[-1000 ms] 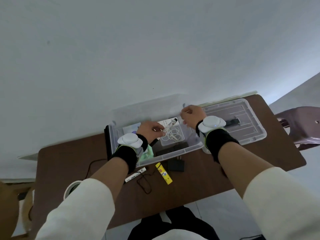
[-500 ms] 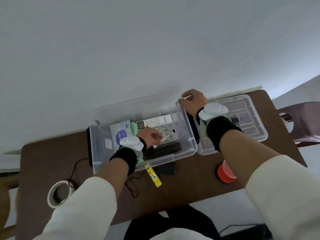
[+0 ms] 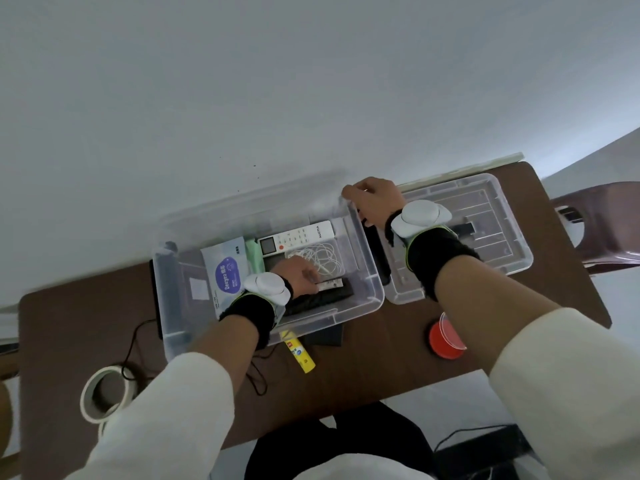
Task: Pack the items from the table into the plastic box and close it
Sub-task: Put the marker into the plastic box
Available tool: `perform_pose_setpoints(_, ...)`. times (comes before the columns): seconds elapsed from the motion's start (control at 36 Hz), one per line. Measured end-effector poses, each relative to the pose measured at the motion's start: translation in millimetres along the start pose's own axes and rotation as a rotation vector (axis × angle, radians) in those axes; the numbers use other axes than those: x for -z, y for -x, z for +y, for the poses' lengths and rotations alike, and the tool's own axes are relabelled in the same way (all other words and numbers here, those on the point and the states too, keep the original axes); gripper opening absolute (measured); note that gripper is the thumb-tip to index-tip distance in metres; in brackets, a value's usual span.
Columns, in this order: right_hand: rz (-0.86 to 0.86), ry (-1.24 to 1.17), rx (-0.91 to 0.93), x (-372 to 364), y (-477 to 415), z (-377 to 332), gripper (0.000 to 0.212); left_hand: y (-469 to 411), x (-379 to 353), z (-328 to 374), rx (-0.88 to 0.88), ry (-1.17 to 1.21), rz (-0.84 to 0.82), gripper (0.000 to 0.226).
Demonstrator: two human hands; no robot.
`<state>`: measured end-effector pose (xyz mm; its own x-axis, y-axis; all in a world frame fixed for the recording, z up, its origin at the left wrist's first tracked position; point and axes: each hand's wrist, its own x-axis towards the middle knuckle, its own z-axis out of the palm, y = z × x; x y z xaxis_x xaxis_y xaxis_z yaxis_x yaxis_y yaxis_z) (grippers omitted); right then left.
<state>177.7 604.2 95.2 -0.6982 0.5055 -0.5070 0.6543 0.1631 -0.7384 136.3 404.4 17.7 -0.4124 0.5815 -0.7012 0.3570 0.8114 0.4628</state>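
The clear plastic box (image 3: 360, 306) stands open in the middle of the brown table. Inside lie a white remote (image 3: 298, 237), a bagged coil of white cable (image 3: 320, 259), a pack with a purple label (image 3: 227, 271) and a long black item (image 3: 322, 299). My left hand (image 3: 294, 275) is down in the box and pinches a small white marker (image 3: 330, 284) just above the black item. At the box's far right corner, my right hand (image 3: 372, 199) grips the rim. The clear lid (image 3: 498, 237) lies flat to the right of the box.
In front of the box lie a yellow glue stick (image 3: 299, 355), a black adapter (image 3: 325, 337) and a thin black cable (image 3: 258, 379). A tape roll (image 3: 104, 393) sits at the front left and a red cup (image 3: 445, 341) at the front right. A wall rises right behind the table.
My left hand has sunk from above the cable bag down towards the box floor with the marker. My right hand has kept its grip on the far right corner.
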Motion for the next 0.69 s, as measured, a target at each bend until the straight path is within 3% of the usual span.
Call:
perform_pose_setpoints(0.33,-0.008,0.001,-0.005,-4,-1,-1,0.042,-5,-1,3,-0.019,-0.177,-0.032,0.009)
perform_pose_setpoints(0.5,-0.021,-0.008,-0.010,-3,-1,0,0.040,-1,-1,7,-0.020,-0.183,-0.122,0.019)
perform_pose_setpoints(0.69,-0.008,-0.007,-0.012,-4,2,0,0.031,8,0,13,0.042,-0.178,-0.096,0.031)
